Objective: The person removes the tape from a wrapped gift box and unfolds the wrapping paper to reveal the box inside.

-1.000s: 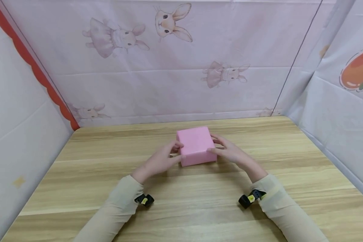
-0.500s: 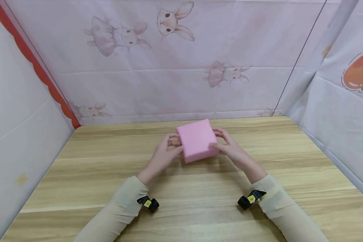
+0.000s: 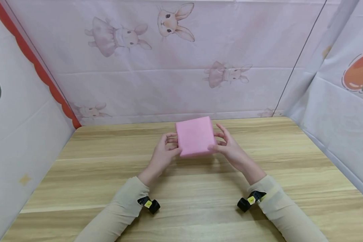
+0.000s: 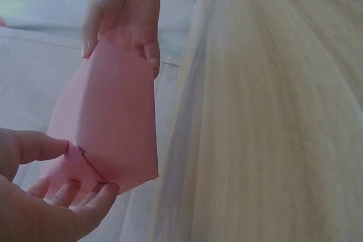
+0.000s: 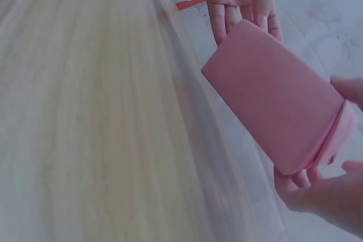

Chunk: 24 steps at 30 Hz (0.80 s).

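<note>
The left hand (image 3: 162, 155) and right hand (image 3: 235, 154) hold opposite sides of the pink box (image 3: 196, 137). Left fingers: clamped on the box. Right thumb and lower fingers: clamped likewise — index finger extended, now apart from it. Within the last second the box has been raised and tipped, broad face toward the head camera. Judgement: inspection or reorientation, box clear of the table (image 3: 193, 201).

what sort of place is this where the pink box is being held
Likely a makeshift recording booth: a wooden table, a rabbit-print backdrop behind it, and black wrist cameras at the sleeve cuffs.
</note>
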Tool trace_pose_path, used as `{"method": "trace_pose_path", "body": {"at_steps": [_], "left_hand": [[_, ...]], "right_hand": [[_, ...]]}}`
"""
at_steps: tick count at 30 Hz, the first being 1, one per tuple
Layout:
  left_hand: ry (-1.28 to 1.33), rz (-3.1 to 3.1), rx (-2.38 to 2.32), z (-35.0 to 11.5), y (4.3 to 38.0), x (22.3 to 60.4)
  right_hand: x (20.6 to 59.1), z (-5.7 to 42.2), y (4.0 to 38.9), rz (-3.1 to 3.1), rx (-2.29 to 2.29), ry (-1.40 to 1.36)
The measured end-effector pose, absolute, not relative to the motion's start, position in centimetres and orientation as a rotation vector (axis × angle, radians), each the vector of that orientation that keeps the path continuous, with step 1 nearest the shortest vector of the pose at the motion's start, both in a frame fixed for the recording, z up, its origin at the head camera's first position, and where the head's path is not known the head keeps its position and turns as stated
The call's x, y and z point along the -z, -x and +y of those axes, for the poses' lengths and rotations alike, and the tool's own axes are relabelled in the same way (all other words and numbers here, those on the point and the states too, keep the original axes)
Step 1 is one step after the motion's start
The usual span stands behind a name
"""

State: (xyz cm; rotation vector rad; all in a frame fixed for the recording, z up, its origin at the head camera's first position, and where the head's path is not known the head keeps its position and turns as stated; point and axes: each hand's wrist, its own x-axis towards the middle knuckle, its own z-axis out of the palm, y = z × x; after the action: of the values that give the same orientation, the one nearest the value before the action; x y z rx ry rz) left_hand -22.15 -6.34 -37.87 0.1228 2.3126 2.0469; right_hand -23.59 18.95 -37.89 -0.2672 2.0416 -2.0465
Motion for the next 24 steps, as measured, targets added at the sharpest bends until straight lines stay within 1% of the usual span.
{"method": "trace_pose_path", "body": {"at_steps": [9, 17, 24], "left_hand": [[-0.192, 2.249, -2.038, -6.88, 22.43, 37.74], [-0.162, 2.158, -2.021, -7.3, 22.63, 37.17], [-0.148, 2.104, -2.088, -7.17, 22.63, 36.94]], "right_hand": [[38.07, 19.25, 23.6, 1.95, 2.025, 0.451], [38.34, 19.35, 23.8, 2.051, 1.911, 0.512], [38.26, 19.24, 23.68, 2.074, 1.954, 0.504]]}}
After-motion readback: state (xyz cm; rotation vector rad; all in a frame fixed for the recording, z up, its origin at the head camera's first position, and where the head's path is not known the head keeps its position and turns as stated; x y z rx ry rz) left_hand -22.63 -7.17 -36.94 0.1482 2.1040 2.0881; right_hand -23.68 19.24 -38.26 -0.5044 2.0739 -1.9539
